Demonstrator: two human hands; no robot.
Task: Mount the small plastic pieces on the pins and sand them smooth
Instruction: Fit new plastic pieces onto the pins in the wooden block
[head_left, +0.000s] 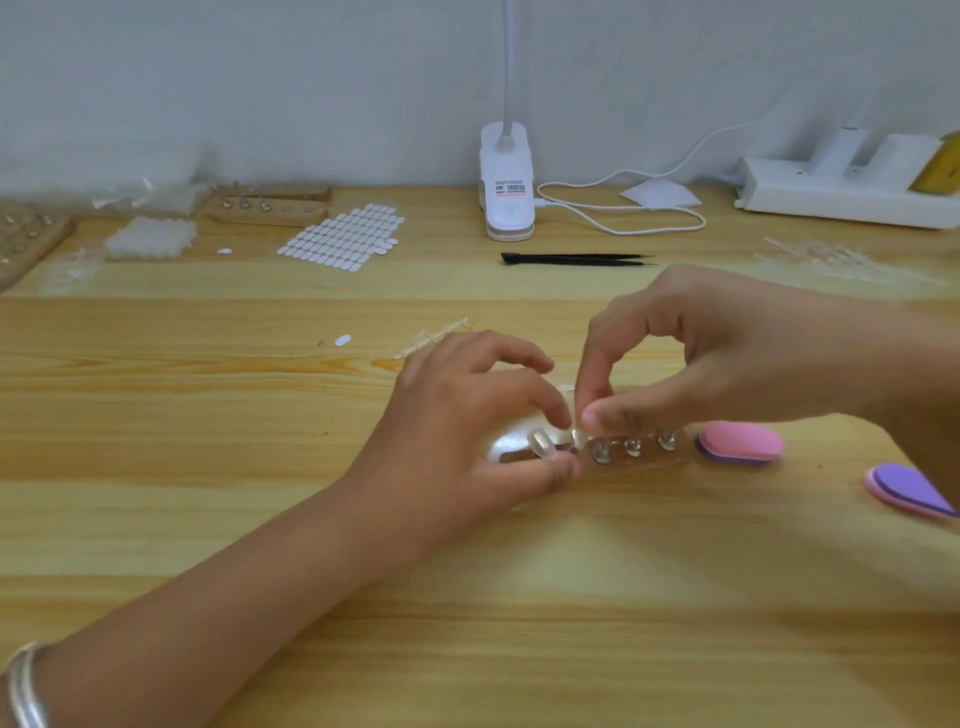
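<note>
Head view is showing a wooden table (208, 415) with both hands working close together near its middle. The left hand (467, 431) is curling its fingers and thumb round the left end of the pin holder (644, 461), steadying it. The right hand (727, 353) is reaching over from above, thumb and forefinger pinching narrowly. Blur is hiding the contact, but they are probably nipping the edge of the small plastic piece (543, 444) lying between the left fingertips.

The holder is lying flat, its long axis running left to right across the table, with the bare pins (634, 447) standing up along it. The piece is clear and curved, its long axis tilting towards the viewer.

Such a piece is likely feeling almost weightless, thin, springy and slick, so taking it by its side edges seems wisest, pressing gently to avoid cracking it or flicking it away. A pink sanding block (740, 441) is waiting just beside the holder's right end.
</note>
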